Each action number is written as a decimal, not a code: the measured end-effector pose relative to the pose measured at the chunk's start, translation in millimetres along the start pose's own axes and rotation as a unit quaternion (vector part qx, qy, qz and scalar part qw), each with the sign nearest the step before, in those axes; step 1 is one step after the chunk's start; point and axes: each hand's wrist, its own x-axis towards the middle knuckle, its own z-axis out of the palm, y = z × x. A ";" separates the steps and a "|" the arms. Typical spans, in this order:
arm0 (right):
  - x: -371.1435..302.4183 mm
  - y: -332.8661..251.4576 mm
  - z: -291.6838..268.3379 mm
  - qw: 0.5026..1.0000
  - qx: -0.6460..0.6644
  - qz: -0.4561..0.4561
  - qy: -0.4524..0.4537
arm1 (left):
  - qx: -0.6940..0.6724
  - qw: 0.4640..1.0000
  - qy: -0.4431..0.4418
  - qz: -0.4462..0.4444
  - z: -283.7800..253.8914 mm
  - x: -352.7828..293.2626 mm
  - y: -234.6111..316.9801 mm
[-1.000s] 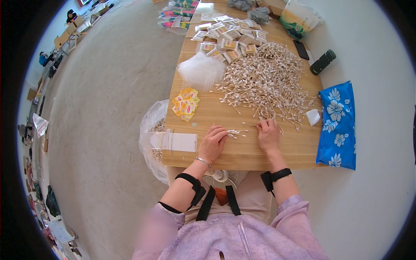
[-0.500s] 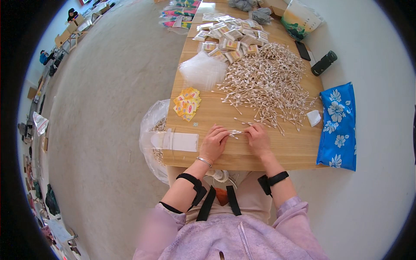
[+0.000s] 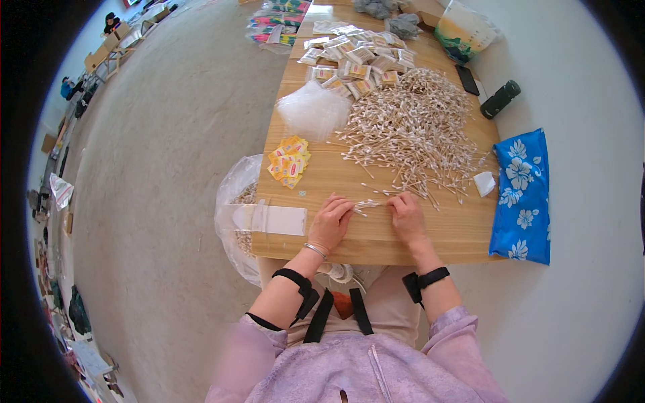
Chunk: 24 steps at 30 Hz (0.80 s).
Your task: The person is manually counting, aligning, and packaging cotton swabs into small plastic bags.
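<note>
Several white-tipped cotton swabs stick out to the right from between the closed fingers of my left hand, low over the front of the table. My right hand faces it with its fingertips pinched, at the end of a swab that reaches across the small gap. Its curled fingers partly hide that grip. Beyond both hands spreads a large heap of loose cotton swabs. Yellow-and-white printed cards lie in a small pile at the left, behind a white flat block with clear plastic.
Clear bags and filled swab packets lie farther back. At the right are a blue flowered pouch, a white scrap, a black bottle and a phone. A plastic bag of swabs hangs beside the left edge.
My right hand has shifted slightly right, away from the left hand, widening the gap between them. My left hand stays nearly in place with the swabs.
</note>
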 end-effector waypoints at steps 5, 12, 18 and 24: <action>1.2 -22.9 10.4 0.999 -0.023 -0.031 -0.018 | 0.005 1.000 -0.003 0.008 0.0 0.9 1.7; -2.6 -12.9 16.0 0.996 -0.086 0.005 -0.001 | -0.008 1.000 0.000 0.012 2.4 -2.3 -4.7; 1.1 -0.4 10.1 0.992 -0.096 0.065 0.043 | -0.011 0.999 -0.030 0.034 -1.4 -1.9 -2.9; 9.7 -45.0 25.9 1.000 0.018 0.003 0.014 | 0.024 0.998 -0.048 0.021 -3.4 -1.6 8.0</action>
